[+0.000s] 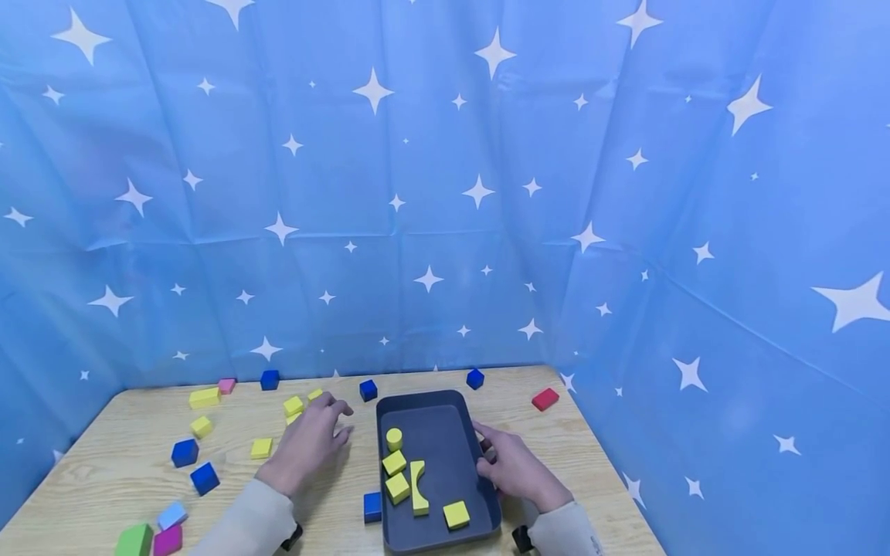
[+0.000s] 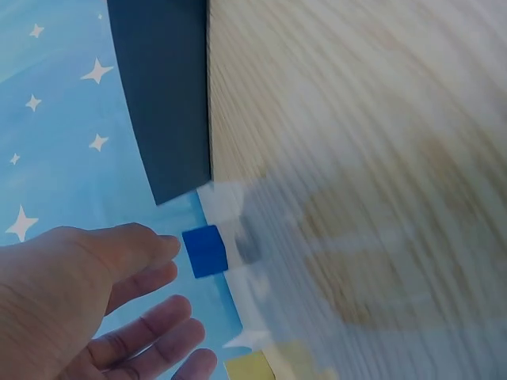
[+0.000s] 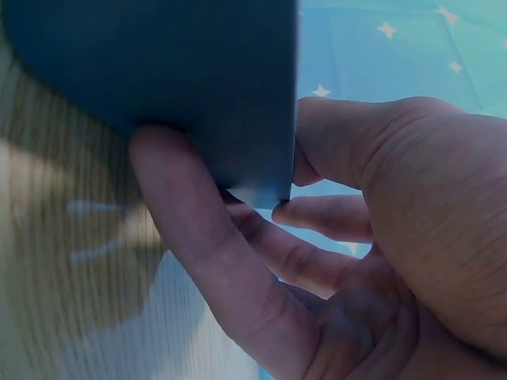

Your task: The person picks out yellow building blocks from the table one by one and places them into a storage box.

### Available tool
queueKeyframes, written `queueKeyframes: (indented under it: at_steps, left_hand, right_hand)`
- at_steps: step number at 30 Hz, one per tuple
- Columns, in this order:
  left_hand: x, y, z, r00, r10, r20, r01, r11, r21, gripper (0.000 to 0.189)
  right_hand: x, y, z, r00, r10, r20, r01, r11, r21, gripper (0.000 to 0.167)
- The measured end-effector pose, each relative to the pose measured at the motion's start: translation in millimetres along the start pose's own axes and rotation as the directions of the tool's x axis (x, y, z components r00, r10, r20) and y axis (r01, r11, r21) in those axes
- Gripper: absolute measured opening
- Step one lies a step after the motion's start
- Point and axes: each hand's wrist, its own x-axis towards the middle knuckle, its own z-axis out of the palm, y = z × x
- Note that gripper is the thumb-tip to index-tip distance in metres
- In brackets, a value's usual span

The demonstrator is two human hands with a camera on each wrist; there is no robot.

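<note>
A dark grey tray (image 1: 445, 425) stands on the table, with several yellow blocks inside: a cylinder (image 1: 394, 439), an arch block (image 1: 419, 488) and some square ones, such as the block (image 1: 456, 515) near its front. My right hand (image 1: 518, 467) grips the tray's right wall; in the right wrist view the thumb (image 3: 341, 142) is on the inner side and fingers reach under the outside. To the tray's left, my left hand (image 1: 311, 444) is held over the table beside yellow blocks (image 1: 293, 405), fingers relaxed and holding nothing. A blue cube (image 2: 205, 252) shows past its fingertips in the left wrist view.
Loose blocks lie about the wooden table (image 1: 570, 448): blue cubes (image 1: 185, 452) and a green block (image 1: 134, 540) at left, a red block (image 1: 545, 399) at back right. A blue block (image 1: 372, 507) sits against the tray's left side. A starry blue curtain (image 1: 417, 193) surrounds the table's far edges.
</note>
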Motion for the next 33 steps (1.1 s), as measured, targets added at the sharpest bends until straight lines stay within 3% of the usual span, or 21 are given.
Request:
queueKeyframes:
  at_steps: [12,25,33]
  left_hand:
    - [-3.5,-23.4,-12.8,1.000,-0.005,-0.025,0.005,1.000,0.026,0.024]
    - [-10.1,-49.9,-28.8,0.995,-0.068,-0.079,0.073,0.995,0.062,0.024]
    - [-11.3,-59.4,-30.9,0.994,-0.102,-0.034,0.103,0.994,0.039,0.029]
  right_hand:
    - [1.6,1.0,-0.2,1.000,0.005,0.003,-0.005,1.000,-0.003,0.077]
    - [-1.4,-0.7,-0.4,1.000,-0.003,-0.007,0.003,1.000,0.001,0.077]
    - [-2.8,-3.2,0.9,1.000,-0.003,-0.009,0.003,1.000,0.005,0.077]
